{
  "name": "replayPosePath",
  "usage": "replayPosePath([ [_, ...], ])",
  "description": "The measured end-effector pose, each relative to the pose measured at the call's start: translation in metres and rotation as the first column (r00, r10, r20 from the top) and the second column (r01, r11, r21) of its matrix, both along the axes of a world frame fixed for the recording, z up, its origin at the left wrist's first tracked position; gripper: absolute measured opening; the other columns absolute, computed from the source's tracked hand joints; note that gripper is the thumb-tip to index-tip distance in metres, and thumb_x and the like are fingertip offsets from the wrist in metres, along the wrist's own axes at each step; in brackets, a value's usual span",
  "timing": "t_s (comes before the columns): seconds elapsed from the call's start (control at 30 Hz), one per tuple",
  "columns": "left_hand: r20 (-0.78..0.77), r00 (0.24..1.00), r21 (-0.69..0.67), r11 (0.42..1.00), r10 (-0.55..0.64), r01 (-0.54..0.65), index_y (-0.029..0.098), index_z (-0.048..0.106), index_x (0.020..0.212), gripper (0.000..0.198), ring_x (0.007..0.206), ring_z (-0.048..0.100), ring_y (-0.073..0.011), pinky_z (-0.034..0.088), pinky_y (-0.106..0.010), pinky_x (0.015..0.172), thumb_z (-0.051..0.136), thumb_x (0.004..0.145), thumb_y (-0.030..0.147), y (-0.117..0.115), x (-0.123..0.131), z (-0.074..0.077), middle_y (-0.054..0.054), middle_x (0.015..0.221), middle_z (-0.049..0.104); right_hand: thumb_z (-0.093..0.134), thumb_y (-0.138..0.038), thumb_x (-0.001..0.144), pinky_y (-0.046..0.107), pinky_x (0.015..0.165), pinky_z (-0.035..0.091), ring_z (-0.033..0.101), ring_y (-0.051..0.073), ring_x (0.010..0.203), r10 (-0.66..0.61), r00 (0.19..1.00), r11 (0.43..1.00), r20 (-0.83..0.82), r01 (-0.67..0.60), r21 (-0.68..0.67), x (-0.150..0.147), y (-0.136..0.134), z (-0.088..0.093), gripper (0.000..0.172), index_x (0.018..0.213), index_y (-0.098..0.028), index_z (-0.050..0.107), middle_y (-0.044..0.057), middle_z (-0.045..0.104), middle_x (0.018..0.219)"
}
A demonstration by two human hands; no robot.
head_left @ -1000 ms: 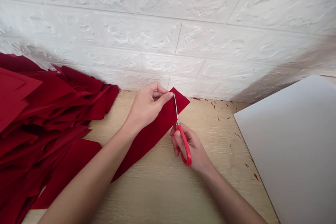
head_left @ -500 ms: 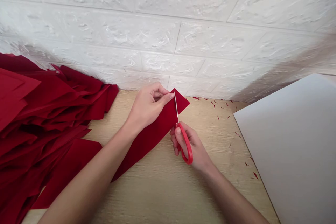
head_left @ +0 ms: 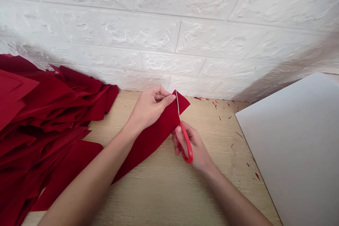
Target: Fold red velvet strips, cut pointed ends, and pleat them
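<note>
Snipping red felt strip (head_left: 156,135) with scissors (head_left: 187,144).

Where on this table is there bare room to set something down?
The table has its widest bare wood at the near edge, between the forearms. A narrower patch, dotted with red snippets, runs between the right hand holding scissors and the white board. A pile of red cloth crowds the left; the left hand holds a red strip in the middle.

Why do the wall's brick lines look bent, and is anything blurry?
Head view: the wide lens bows the brick wall and smears its right end, where a grey shadow falls above the white board; light is soft, no glare; left hand, right hand, red strip and scissors look sharp.
</note>
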State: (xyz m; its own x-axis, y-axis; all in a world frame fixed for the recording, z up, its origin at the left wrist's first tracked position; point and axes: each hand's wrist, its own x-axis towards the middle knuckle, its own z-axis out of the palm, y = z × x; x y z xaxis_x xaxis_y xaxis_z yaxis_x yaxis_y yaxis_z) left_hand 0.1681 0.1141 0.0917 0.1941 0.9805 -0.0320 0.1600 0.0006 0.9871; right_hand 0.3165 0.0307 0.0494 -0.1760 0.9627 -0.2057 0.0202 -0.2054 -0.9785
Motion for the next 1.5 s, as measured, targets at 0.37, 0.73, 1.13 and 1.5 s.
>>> replayPosePath([
  [0.37, 0.073, 0.997, -0.082, 0.996, -0.012, 0.018, 0.02, 0.06, 0.075, 0.018, 0.045, 0.055, -0.0097, 0.035, -0.02, 0.041, 0.069, 0.086, 0.033, -0.001, 0.0, 0.0, 0.002, 0.06, 0.067, 0.056, -0.074, 0.086, 0.025, 0.044, 0.039, 0.046, 0.009, 0.043, -0.009, 1.0, 1.0, 0.01, 0.009, -0.007, -0.001, -0.002, -0.003, 0.053, 0.076, -0.023, 0.045, -0.008, 0.046, 0.055],
  [0.73, 0.118, 0.992, -0.134, 0.99, -0.037, 0.053, 0.02, 0.062, 0.078, 0.02, 0.049, 0.059, -0.0119, 0.041, -0.021, 0.044, 0.071, 0.084, 0.037, 0.0, -0.003, 0.0, -0.001, 0.064, 0.07, 0.061, -0.074, 0.083, 0.024, 0.041, 0.033, 0.04, 0.008, 0.041, -0.018, 1.0, 1.0, 0.009, 0.018, 0.014, 0.001, 0.003, -0.003, 0.055, 0.073, -0.024, 0.043, -0.009, 0.042, 0.053],
  [1.13, 0.066, 0.994, -0.157, 0.983, -0.085, 0.094, 0.018, 0.068, 0.087, 0.021, 0.048, 0.055, -0.0089, 0.038, -0.018, 0.044, 0.069, 0.085, 0.039, 0.001, -0.002, 0.0, 0.001, 0.065, 0.069, 0.059, -0.073, 0.085, 0.022, 0.041, 0.039, 0.042, 0.008, 0.043, -0.025, 0.999, 0.999, -0.033, 0.024, -0.021, 0.0, 0.002, -0.003, 0.054, 0.072, -0.023, 0.044, -0.009, 0.044, 0.053],
  [1.5, 0.069, 0.994, -0.168, 0.981, -0.089, 0.099, 0.018, 0.067, 0.087, 0.021, 0.051, 0.059, -0.0111, 0.042, -0.02, 0.046, 0.07, 0.084, 0.039, 0.001, -0.002, -0.004, 0.0, 0.068, 0.071, 0.064, -0.076, 0.079, 0.022, 0.038, 0.033, 0.039, 0.007, 0.038, -0.037, 0.999, 0.999, -0.027, 0.037, -0.013, 0.001, 0.004, -0.008, 0.057, 0.071, -0.024, 0.044, -0.009, 0.044, 0.049],
])
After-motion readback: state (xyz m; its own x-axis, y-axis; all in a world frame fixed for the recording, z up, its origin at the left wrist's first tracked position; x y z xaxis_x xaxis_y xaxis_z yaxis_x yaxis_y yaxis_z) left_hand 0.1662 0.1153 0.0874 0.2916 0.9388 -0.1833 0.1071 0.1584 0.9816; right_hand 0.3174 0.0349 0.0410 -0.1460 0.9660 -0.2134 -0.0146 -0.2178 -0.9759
